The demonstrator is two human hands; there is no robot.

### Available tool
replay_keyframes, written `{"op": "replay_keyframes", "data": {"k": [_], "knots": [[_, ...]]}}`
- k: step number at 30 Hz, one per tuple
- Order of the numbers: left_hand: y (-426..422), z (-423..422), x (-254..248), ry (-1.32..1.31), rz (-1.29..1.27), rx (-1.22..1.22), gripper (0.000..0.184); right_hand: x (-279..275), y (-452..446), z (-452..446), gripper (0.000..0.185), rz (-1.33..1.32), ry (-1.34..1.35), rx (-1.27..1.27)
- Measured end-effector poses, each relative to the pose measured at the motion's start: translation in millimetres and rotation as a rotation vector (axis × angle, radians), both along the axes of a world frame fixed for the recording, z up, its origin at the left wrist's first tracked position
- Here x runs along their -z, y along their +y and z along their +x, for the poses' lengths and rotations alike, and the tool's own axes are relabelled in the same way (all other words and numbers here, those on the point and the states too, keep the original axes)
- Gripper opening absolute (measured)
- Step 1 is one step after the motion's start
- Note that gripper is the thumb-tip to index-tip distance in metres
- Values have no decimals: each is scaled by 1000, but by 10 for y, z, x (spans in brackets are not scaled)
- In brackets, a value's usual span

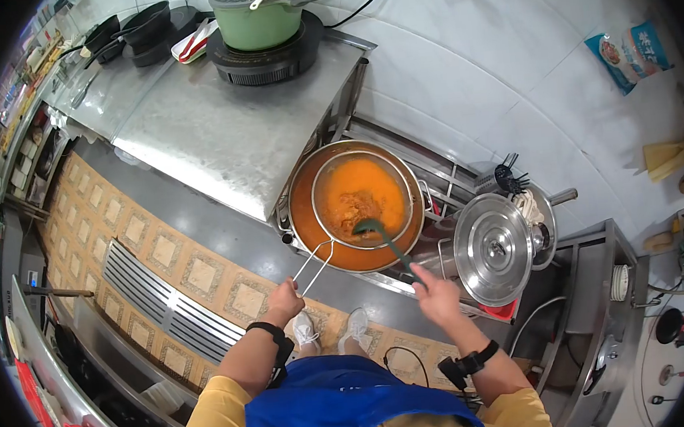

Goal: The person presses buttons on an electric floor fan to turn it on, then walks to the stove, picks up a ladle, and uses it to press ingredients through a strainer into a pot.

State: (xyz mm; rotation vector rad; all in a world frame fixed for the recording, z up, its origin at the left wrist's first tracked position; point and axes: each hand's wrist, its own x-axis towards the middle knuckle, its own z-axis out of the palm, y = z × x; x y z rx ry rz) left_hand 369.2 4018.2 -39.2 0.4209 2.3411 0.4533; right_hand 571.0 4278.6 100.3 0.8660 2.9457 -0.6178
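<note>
A big steel pot [305,240] of orange-brown liquid stands in front of me. Inside its mouth sits a round wire strainer [317,207], filled with orange liquid and a clump of brownish solids [351,208]. My left hand [285,300] is closed around the strainer's long wire handle [314,267]. In my right hand [437,293] is a dark green ladle [393,246]; its bowl end rests among the solids in the strainer. How deep the strainer reaches into the pot is hidden by the liquid.
A steel lid [491,250] lies right of the pot. Behind on the left, a steel worktop [215,135] carries a green pot [259,27] on a black cooker [266,64] and black pans [144,27]. A floor grate [164,300] lies at left.
</note>
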Motion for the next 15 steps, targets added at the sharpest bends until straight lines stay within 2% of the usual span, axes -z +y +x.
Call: {"op": "replay_keyframes", "data": {"k": [7, 15], "knots": [[54, -6, -160, -37, -57, 29, 34, 377, -221, -357, 48, 118, -110, 36], [47, -2, -175, -31, -48, 39, 33, 479, -220, -733, 48, 40, -153, 141]]}}
